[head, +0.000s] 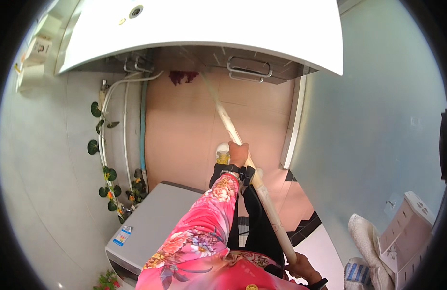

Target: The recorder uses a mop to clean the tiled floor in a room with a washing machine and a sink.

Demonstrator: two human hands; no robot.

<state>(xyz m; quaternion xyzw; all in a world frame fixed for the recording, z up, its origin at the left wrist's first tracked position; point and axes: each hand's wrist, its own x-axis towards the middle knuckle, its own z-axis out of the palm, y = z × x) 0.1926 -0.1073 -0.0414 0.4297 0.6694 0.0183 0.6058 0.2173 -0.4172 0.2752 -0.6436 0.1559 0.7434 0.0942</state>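
A long pale wooden pole runs slantwise from low at my right side up toward the vanity. My left hand grips it around the middle, thumb forward. At its near end, my right hand is closed around the wood. The far stretch of the pole looks blurred near the vanity. Beside that far end, dark red cloth strands, apparently a mop head, lie on the pinkish tiled floor, partly hidden under the vanity. My white shoe is just left of my left hand.
A white vanity top overhangs a cabinet with metal handles. White pipes with artificial vines line the left wall. A grey appliance stands lower left. Towels hang beside a pink rack at right.
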